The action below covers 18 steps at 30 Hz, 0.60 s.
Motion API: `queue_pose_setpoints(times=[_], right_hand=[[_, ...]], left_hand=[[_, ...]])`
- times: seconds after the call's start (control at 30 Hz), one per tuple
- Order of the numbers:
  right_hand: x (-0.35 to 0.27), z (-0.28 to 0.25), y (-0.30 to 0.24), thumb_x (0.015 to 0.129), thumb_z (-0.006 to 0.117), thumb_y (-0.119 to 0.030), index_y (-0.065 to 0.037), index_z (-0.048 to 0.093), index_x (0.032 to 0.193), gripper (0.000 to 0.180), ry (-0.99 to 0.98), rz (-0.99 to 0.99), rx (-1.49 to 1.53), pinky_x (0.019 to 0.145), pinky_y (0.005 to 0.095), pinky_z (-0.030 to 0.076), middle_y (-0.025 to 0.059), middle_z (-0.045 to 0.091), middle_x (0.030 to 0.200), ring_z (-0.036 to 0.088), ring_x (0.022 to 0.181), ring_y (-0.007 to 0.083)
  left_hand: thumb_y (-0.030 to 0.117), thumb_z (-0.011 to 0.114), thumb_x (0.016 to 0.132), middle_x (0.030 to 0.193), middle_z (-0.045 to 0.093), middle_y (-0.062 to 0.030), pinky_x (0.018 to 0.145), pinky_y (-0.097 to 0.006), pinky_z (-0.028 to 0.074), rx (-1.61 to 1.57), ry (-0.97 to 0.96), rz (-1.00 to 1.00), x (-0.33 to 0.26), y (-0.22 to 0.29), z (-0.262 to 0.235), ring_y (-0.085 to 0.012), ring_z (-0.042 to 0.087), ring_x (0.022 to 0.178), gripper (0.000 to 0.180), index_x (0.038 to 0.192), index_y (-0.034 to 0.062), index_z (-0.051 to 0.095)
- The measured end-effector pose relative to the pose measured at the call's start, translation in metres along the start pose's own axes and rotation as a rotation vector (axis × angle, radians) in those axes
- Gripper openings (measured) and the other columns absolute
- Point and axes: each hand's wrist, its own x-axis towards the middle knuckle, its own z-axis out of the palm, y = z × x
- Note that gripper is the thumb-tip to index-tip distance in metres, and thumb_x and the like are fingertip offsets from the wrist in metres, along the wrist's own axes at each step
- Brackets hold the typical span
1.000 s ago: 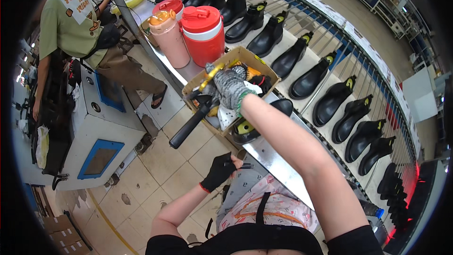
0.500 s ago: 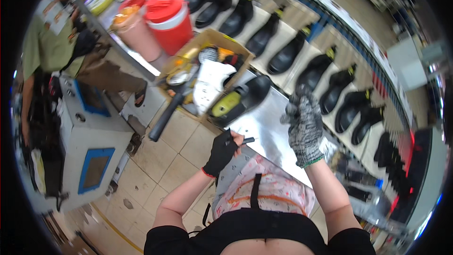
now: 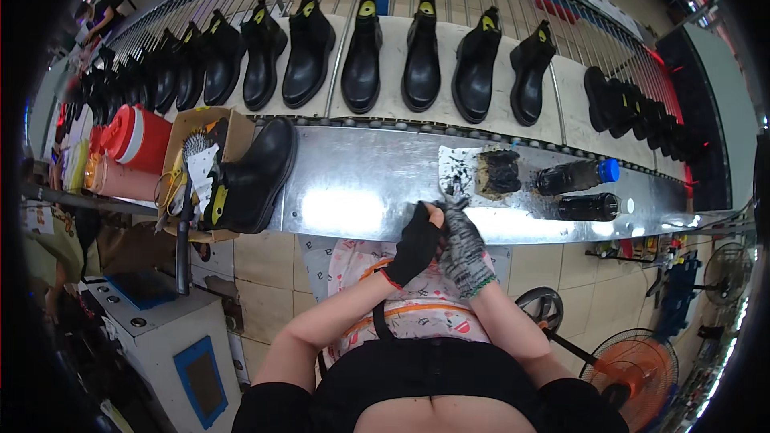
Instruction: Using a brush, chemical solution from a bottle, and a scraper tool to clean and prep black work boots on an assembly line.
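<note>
My left hand (image 3: 417,244), in a black fingerless glove, and my right hand (image 3: 465,247), in a grey knit glove, are pressed together at the near edge of the steel table (image 3: 361,192). A small thin tool (image 3: 446,190) sticks up between them. The left fingers curl around it, but the right hand's grip is hidden. Just beyond lie a stained white cloth (image 3: 459,167) and a black sponge block (image 3: 499,172). A black boot (image 3: 253,176) lies on its side at the table's left end.
A cardboard box (image 3: 200,132) of tools, with a hammer (image 3: 183,240) hanging out, sits left of the boot, beside red and orange jugs (image 3: 132,140). Two dark bottles (image 3: 577,192) lie on the right. Black boots (image 3: 361,52) line the conveyor behind. An orange fan (image 3: 642,369) stands lower right.
My right hand left the cardboard box and swung back to meet my left hand at the table's near edge. The view has turned to face the table squarely.
</note>
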Motion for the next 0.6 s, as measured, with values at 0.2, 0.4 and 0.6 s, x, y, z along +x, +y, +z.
queue_pose_setpoints(times=[0.2,0.4,0.6], right_hand=[[-0.003,-0.084,-0.027,0.091,0.052,-0.033,-0.010,0.058,0.090,0.024,0.070,0.260,0.416,0.053,0.0288,0.051,0.0041,0.063,0.082,0.061,0.062,0.0154],[-0.007,-0.108,-0.023,0.092,0.053,-0.030,-0.004,0.056,0.092,0.026,-0.018,0.235,0.266,0.043,0.0187,0.034,0.0003,0.053,0.068,0.043,0.050,0.0063],[-0.001,-0.109,-0.016,0.090,0.056,-0.031,-0.006,0.055,0.093,0.026,0.040,0.182,0.121,0.045,0.0197,0.037,-0.0014,0.053,0.069,0.045,0.053,0.0051]], left_hand=[[0.015,0.065,0.075,0.076,0.053,-0.0077,0.064,-0.035,0.045,0.882,0.127,0.858,0.061,0.011,-0.010,-0.0244,0.055,0.074,0.012,0.082,0.0078,0.059],[0.020,0.065,0.068,0.089,0.052,-0.0094,0.075,-0.042,0.040,1.372,-0.112,0.890,0.085,0.007,0.014,-0.0289,0.050,0.088,0.016,0.079,0.0113,0.059],[0.026,0.070,0.060,0.095,0.049,-0.0076,0.078,-0.042,0.034,1.672,0.081,0.967,0.096,-0.011,0.036,-0.0269,0.043,0.097,0.020,0.074,0.0132,0.062]])
